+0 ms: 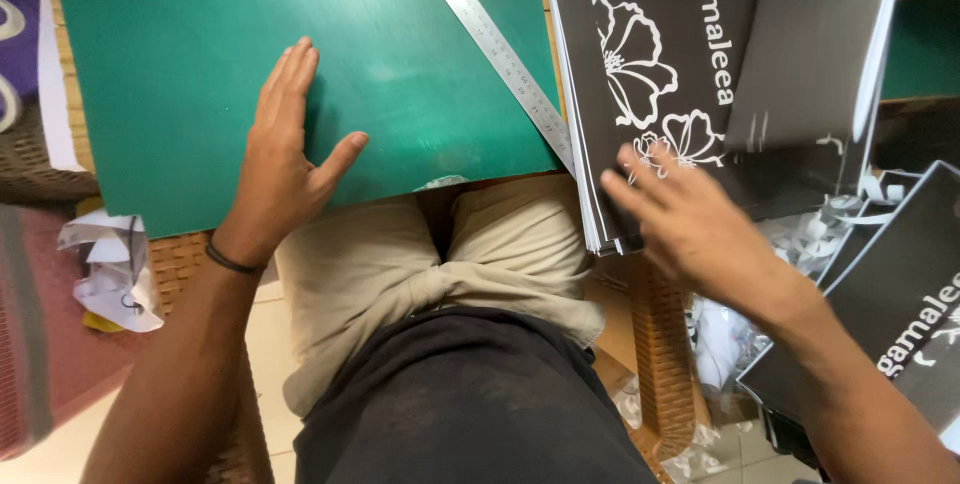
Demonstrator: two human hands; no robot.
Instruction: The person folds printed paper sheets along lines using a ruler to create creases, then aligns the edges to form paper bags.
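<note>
Sheets (690, 64), black with white flowers, stacked right of green mat (400, 64). Right hand (690, 224) blurred, fingers spread on stack's near corner, gripping nothing. Left hand (285, 159) flat, open on mat. Ruler (500, 54) between. Best peel one sheet by its corner, mat pinned. Wicker counter (660, 344); paper scraps (110, 274) on floor.

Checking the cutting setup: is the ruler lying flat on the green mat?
Flat: the ruler lies slantwise on the green mat, its lower end by the black sheets.

One green mat (190, 64), one steel ruler (500, 54), two hands: left (280, 169), right (690, 224).
</note>
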